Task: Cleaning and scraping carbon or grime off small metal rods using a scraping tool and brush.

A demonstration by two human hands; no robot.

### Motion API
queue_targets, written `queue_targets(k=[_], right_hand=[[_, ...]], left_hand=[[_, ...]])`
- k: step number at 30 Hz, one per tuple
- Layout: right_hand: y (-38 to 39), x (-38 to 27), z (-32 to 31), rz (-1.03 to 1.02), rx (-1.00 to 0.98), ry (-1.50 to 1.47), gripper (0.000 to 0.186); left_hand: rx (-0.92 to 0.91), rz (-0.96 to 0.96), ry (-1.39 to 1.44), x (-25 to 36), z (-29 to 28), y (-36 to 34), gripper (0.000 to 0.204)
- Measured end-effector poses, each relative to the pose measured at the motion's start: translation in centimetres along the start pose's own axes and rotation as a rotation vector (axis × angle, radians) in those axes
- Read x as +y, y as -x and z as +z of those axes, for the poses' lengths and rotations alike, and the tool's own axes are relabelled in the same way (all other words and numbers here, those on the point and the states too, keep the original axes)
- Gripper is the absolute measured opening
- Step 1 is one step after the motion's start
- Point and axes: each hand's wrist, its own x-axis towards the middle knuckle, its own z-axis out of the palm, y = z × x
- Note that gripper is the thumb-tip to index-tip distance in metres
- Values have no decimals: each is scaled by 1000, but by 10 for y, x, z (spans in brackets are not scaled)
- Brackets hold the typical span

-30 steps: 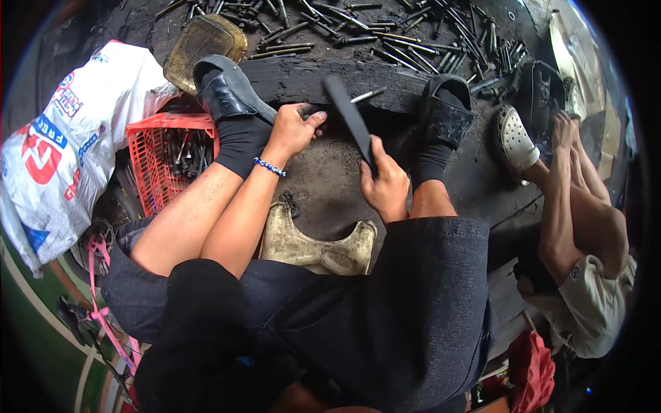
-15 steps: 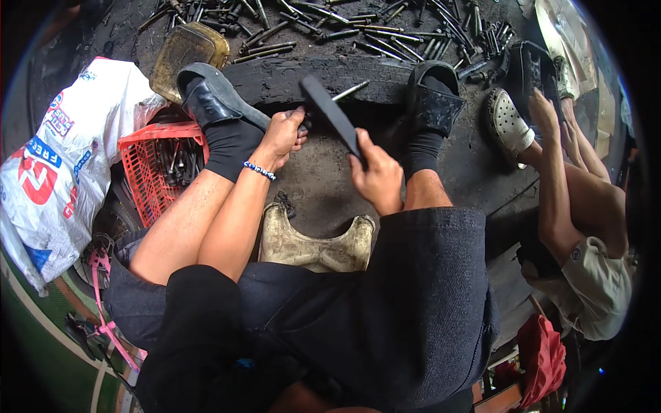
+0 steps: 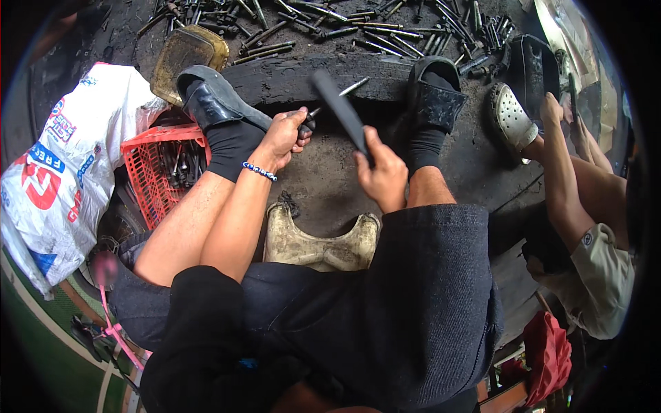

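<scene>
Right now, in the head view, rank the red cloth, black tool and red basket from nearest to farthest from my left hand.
1. Black tool: just right of your left hand, held in your right hand.
2. Red basket: to its left.
3. Red cloth: far off, lower right.

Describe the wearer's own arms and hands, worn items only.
Left hand: ungloved, with a bracelet of blue and white beads at the wrist; black sleeve higher up, forearm bare. Right hand: ungloved; no sleeve visible on that side.
</scene>
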Motion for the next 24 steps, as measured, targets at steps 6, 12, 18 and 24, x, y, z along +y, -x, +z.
queue_targets(k=[6,12,18,24], right_hand=[[5,-7,2,-26,-5,-50,49],[4,-7,9,-16,9,-119,50],[-2,-1,12,77,92,-129,50],[-15,4,13,200,178,-169,50]], left_hand=[[-33,23,-14,3,-1,1,30],[-39,50,33,3,-6,0,27],[-127,-17,37,-3,-6,-4,25],[-69,38,11,5,-1,2,29]])
